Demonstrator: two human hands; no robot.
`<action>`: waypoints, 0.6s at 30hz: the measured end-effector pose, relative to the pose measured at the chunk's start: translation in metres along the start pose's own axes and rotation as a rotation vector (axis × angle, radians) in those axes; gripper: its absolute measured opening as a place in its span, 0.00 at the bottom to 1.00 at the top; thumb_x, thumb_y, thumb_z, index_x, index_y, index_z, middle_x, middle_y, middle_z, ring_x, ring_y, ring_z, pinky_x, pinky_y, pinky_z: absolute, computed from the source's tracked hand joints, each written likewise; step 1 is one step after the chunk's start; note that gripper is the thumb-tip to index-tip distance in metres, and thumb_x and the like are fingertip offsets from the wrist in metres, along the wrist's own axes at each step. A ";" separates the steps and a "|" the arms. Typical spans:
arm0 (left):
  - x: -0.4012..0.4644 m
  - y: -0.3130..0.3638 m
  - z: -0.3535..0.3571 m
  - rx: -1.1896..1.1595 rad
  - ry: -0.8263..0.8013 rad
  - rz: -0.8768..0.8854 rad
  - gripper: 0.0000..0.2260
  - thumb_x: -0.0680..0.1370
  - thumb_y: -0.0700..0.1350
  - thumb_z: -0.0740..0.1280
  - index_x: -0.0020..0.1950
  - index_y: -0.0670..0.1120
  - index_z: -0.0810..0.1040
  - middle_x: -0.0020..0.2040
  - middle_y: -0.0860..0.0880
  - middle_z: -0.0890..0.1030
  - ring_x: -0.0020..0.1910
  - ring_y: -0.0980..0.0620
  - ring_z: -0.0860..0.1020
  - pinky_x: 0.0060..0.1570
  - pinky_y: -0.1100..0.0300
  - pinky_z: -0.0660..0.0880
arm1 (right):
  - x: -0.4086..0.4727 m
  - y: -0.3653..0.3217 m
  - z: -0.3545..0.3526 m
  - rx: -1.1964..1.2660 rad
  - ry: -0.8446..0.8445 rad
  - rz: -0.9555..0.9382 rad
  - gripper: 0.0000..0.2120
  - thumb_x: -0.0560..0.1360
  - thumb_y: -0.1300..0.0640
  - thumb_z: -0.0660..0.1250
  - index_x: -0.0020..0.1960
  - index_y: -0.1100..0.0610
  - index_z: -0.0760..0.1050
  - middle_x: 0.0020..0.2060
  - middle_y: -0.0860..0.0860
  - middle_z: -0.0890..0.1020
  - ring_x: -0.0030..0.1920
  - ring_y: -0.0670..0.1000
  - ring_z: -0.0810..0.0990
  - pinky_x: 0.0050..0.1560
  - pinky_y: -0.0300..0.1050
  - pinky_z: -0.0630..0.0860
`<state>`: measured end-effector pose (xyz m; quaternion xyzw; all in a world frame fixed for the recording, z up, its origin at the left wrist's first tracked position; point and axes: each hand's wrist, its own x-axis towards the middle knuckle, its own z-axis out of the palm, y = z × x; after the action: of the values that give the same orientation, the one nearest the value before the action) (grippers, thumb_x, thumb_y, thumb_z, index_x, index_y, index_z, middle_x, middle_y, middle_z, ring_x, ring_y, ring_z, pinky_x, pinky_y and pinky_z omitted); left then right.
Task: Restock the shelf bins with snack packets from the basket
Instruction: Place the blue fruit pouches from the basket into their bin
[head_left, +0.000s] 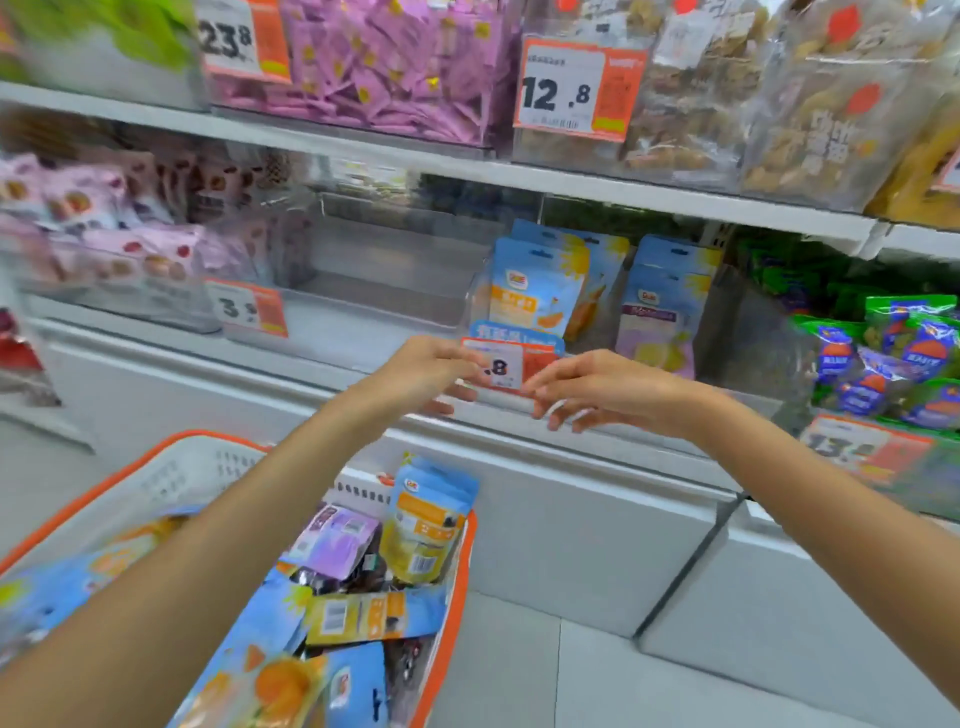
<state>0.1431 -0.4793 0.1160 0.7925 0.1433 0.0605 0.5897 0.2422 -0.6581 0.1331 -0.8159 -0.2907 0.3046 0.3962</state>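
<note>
**Fingers at the bin front, packets below**

Both hands hold nothing: my left hand (434, 366) and right hand (597, 387) reach loosely curled toward the clear plastic shelf bin (475, 306). Blue snack packets (426, 519) lie down-left in the orange-rimmed white basket (171, 467), under my left forearm, which is nearer.

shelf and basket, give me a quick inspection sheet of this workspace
surface: white shelf; clear middle bin looks empty
job's things: blue packets upright in bin; more packets in orange-rimmed basket
clutter: nothing seen
grippers: left hand and right hand at the price tag, fingers relaxed, holding no packet
cables: nothing seen
surroundings: pink packets above, green packets to the right
</note>
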 end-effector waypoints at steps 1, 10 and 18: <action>-0.009 -0.020 -0.010 -0.001 0.011 -0.037 0.08 0.79 0.41 0.65 0.56 0.46 0.79 0.42 0.54 0.81 0.39 0.58 0.79 0.37 0.67 0.74 | 0.008 0.004 0.019 -0.011 -0.057 0.008 0.06 0.79 0.59 0.62 0.53 0.56 0.77 0.40 0.50 0.82 0.37 0.45 0.79 0.35 0.33 0.73; -0.051 -0.206 -0.077 0.035 0.100 -0.456 0.07 0.80 0.42 0.63 0.54 0.43 0.78 0.45 0.48 0.80 0.39 0.53 0.76 0.37 0.61 0.69 | 0.080 0.069 0.179 -0.329 -0.333 0.114 0.12 0.78 0.61 0.62 0.59 0.63 0.76 0.49 0.56 0.80 0.46 0.52 0.79 0.45 0.40 0.77; -0.088 -0.347 -0.094 0.922 -0.104 -0.516 0.27 0.81 0.51 0.58 0.78 0.53 0.51 0.78 0.50 0.47 0.76 0.44 0.49 0.72 0.48 0.55 | 0.139 0.111 0.289 -0.980 -0.249 -0.179 0.29 0.80 0.57 0.56 0.77 0.60 0.47 0.76 0.59 0.52 0.74 0.60 0.56 0.70 0.54 0.61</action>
<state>-0.0195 -0.3280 -0.1803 0.9104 0.3159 -0.1954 0.1821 0.1475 -0.4806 -0.1396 -0.8353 -0.5131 0.1921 -0.0459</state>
